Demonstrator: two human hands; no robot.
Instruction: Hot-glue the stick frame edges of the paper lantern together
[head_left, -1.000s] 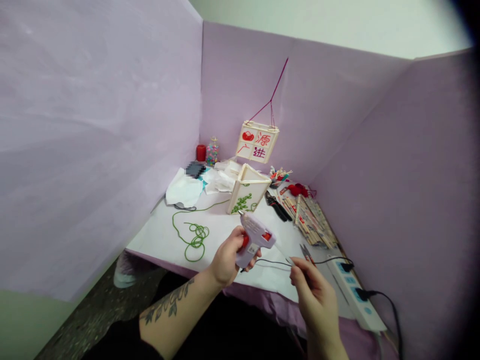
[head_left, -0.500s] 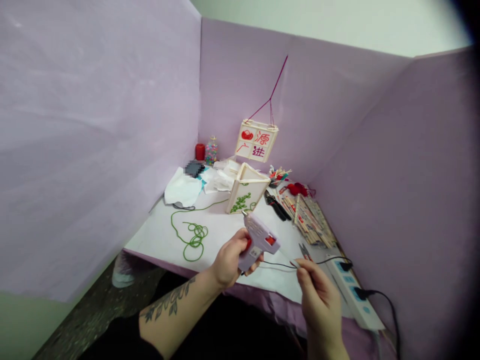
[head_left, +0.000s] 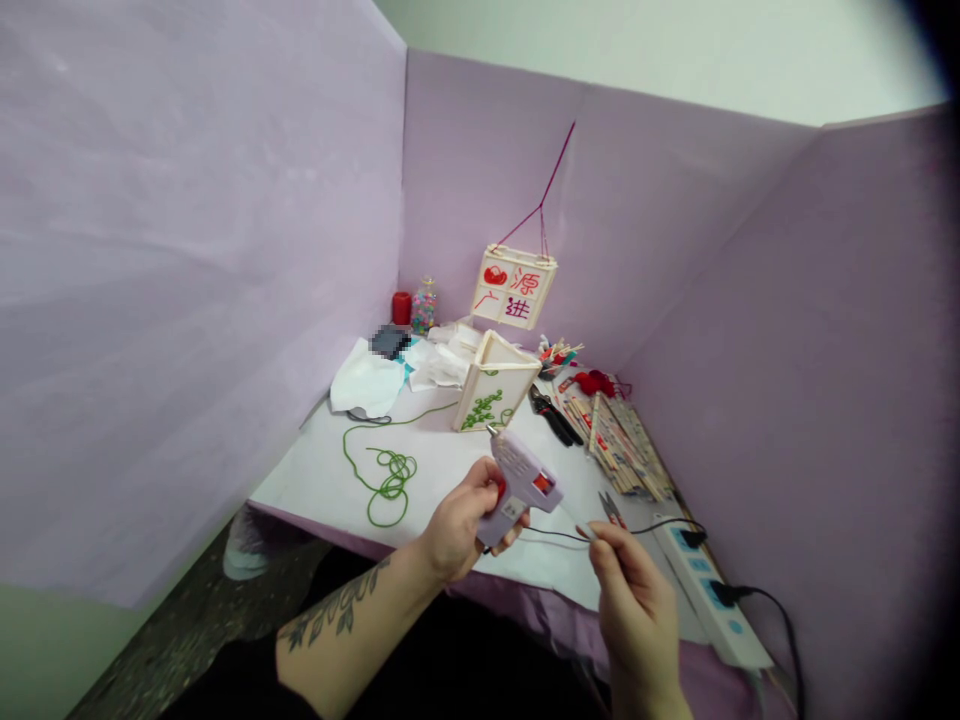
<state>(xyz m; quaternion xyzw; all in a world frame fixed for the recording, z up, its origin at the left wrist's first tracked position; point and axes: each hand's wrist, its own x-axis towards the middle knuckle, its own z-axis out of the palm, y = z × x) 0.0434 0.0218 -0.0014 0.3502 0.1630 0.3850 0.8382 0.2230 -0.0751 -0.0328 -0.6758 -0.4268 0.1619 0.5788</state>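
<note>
A person's left hand is gripping a lilac glue gun above the near edge of a white-covered table, fingers curling tightly round the handle and one fingertip sitting by the red trigger, the nozzle pointing up and away. The right hand is hovering just behind the gun, thumb and forefinger pinching shut on a thin clear glue stick that is running into the gun's rear end, the other fingers folding loosely. A black cable is trailing from the gun toward a white power strip at the table's right edge. Beyond the hands, a small wooden stick box with green leaf decoration is standing upright, a loose green cord is lying coiled to its left, and a pile of flat sticks is resting to the right, beside dark pliers. A sign with red characters is hanging on the lilac partition.
</note>
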